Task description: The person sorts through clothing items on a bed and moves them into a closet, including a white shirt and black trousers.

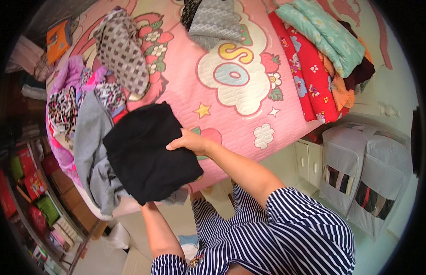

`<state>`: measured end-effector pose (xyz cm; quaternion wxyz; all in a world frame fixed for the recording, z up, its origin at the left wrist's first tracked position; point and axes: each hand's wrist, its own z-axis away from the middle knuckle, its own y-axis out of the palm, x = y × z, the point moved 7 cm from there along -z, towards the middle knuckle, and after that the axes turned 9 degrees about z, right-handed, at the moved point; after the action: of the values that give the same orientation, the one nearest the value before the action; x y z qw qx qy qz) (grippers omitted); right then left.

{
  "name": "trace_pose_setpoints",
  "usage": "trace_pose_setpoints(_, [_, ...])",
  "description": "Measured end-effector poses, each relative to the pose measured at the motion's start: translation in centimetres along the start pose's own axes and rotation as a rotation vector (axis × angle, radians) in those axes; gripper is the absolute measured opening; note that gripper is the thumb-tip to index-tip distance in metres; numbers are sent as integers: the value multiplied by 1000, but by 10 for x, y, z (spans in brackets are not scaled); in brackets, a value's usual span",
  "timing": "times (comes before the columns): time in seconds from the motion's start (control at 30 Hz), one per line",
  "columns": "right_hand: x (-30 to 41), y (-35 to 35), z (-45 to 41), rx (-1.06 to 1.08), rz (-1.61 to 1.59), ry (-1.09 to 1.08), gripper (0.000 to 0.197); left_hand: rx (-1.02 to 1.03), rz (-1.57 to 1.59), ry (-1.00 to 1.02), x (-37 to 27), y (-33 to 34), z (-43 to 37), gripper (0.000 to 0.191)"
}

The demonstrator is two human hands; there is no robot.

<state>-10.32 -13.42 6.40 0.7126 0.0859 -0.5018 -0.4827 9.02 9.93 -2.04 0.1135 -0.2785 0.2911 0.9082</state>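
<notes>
A folded black garment [149, 154] is held above the near left part of the bed. My right hand [189, 142] grips its right edge, thumb on top and fingers underneath. From the near side my left forearm runs under the cloth, and my left hand [146, 205] bears it from below with the fingers hidden. Just left of the black cloth lies a crumpled grey garment [91, 137], partly hanging over the bed's edge. Under and beyond that is a heap of leopard-print clothes [63, 108] and purple fleece [70, 74].
A pink quilted bed cover [178, 82] carries a checked garment [122, 51], a grey patterned folded piece [216, 24], a red floral quilt [311, 79] and a mint daisy-print bundle [323, 37]. Shelves [44, 192] stand at left. Grey storage bags [343, 154] are at right.
</notes>
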Motion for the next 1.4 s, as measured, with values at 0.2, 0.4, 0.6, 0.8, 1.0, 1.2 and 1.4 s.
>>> trace_pose_setpoints(0.2, [-78,-121,-71,-540,739,132,56,-120,-316,10,-7,13,-37,81])
trace_pose_setpoints(0.4, [-72,-136,-66,-767,844,-101,63,-213,-669,-95,7,47,-54,93])
trace_pose_setpoints(0.6, [-86,-84,-58,-441,183,221,64,-249,-648,-89,0,26,-54,93])
trace_pose_setpoints(0.8, [-30,-91,-35,-399,243,-21,63,-272,-917,279,-14,12,-70,68])
trace_pose_setpoints(1.0, [42,-273,138,-803,163,-55,60,-240,-1363,552,35,173,-70,42])
trace_pose_setpoints(1.2, [116,-410,257,-1239,805,176,48,161,-1536,763,85,274,-174,63])
trace_pose_setpoints(1.4, [294,-392,117,-1248,1761,-441,36,-263,-1929,777,129,298,-227,77])
